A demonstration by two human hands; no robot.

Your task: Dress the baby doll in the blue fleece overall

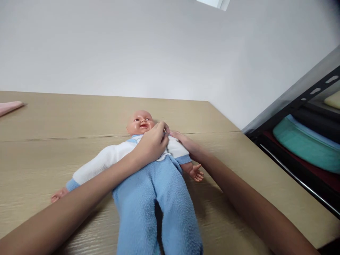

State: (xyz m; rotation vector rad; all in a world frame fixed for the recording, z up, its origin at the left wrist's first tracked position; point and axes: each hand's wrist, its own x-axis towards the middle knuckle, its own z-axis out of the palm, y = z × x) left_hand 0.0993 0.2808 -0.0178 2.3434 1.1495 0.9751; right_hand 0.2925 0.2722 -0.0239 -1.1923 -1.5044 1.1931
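Observation:
A baby doll [140,122] lies on its back on the wooden table [79,117], head away from me. It wears a fleece suit [156,198] with light blue trousers and a white top. My left hand [152,143] rests on the doll's chest near the neck, its fingers pinching the suit's fabric there. My right hand [186,143] lies on the doll's shoulder, its fingertips meeting the left hand at the same spot by the collar. The pinched part is hidden under my fingers.
A pink cloth [10,106] lies at the table's far left edge. A dark metal shelf [297,141] stands to the right with folded teal fabric [302,145] and other cloths on it. A white wall rises behind the table.

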